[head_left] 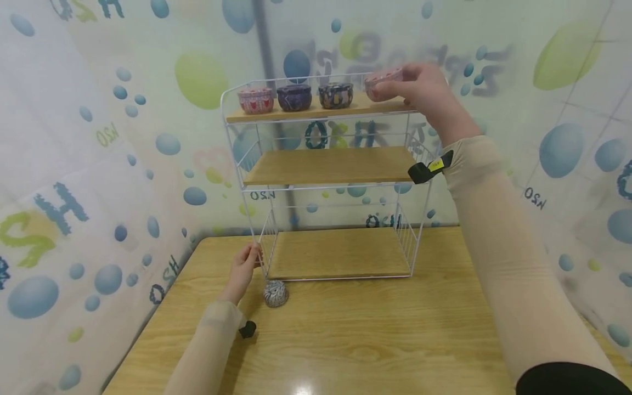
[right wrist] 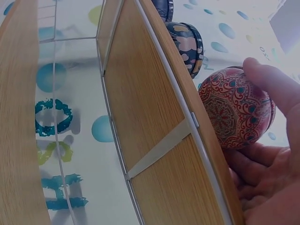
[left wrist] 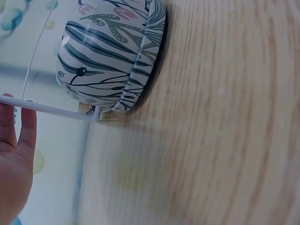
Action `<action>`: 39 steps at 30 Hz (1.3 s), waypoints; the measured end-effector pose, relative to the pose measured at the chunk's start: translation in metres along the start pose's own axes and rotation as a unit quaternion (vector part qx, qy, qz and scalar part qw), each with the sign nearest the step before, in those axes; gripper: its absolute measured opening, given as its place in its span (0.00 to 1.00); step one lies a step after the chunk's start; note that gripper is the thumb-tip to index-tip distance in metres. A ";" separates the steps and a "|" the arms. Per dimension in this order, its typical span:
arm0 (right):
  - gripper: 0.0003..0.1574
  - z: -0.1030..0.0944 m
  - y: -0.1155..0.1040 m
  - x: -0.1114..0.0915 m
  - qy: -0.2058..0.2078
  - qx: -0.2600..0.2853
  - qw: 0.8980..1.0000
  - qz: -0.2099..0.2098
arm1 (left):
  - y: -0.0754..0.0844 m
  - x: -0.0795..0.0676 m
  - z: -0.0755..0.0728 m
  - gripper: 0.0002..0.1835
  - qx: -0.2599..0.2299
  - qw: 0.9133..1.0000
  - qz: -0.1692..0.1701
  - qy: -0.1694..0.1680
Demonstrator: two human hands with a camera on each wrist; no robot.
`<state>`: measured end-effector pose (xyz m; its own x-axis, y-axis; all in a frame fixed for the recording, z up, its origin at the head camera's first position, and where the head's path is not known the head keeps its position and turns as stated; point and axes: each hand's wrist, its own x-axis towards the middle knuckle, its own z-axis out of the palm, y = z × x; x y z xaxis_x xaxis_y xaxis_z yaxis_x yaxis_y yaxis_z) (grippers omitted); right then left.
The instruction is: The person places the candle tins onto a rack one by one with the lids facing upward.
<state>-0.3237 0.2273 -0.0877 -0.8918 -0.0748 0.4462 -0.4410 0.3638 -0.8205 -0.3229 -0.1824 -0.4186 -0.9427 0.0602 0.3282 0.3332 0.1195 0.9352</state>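
My right hand (head_left: 428, 94) holds a small round red-and-pink patterned tin (right wrist: 232, 110) at the right end of the top shelf. Thumb and fingers pinch its sides, and its ornamented base faces the right wrist camera. Low on the left, my left hand (head_left: 242, 270) grips the front post of a white wire rack (left wrist: 51, 110) with wooden shelves. Beside that hand, a grey-and-white leaf-patterned tin (head_left: 275, 293) sits on the table by the rack's front left foot. A pink tin (head_left: 255, 102), a purple tin (head_left: 294, 98) and a dark patchy tin (head_left: 336, 96) line the top shelf.
The rack's middle shelf (head_left: 331, 164) and bottom shelf (head_left: 340, 252) are bare wood boards between wire sides. It stands toward the back of a wooden table (head_left: 345, 334). Patterned curtain-like walls (head_left: 197, 77) with blue and green spots close in behind and at both sides.
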 end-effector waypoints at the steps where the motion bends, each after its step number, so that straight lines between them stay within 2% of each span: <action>1: 0.23 0.000 0.000 0.000 0.000 -0.002 1.000 -0.001 | -0.001 0.000 0.000 0.15 0.000 1.000 0.002 0.001; 5: 0.24 0.001 -0.001 0.000 -0.005 -0.017 1.000 -0.001 | -0.008 0.003 0.000 0.15 -0.004 1.000 0.006 0.005; 11: 0.27 0.003 -0.004 0.002 -0.006 -0.071 0.997 0.026 | -0.009 0.003 -0.002 0.19 -0.003 1.000 0.009 0.002; 12: 0.27 0.004 -0.004 0.002 -0.006 -0.078 0.996 0.031 | -0.005 0.001 -0.002 0.19 0.000 1.000 0.006 0.000; 20: 0.28 0.005 -0.005 0.003 -0.021 -0.075 0.996 0.033 | -0.005 0.001 -0.002 0.17 -0.005 1.000 0.002 0.000; 30: 0.30 0.003 -0.004 0.006 -0.018 -0.133 0.990 0.038 | -0.002 0.001 -0.002 0.19 0.002 1.000 0.001 -0.004; 39: 0.42 0.004 -0.005 0.006 -0.015 -0.180 0.982 0.049 | -0.003 0.000 -0.002 0.18 0.001 1.000 0.003 -0.002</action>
<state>-0.3269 0.2211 -0.0821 -0.9333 -0.0470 0.3559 -0.2922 0.6757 -0.6769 -0.3237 -0.1850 -0.4208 -0.9404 0.0656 0.3337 0.3395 0.1213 0.9328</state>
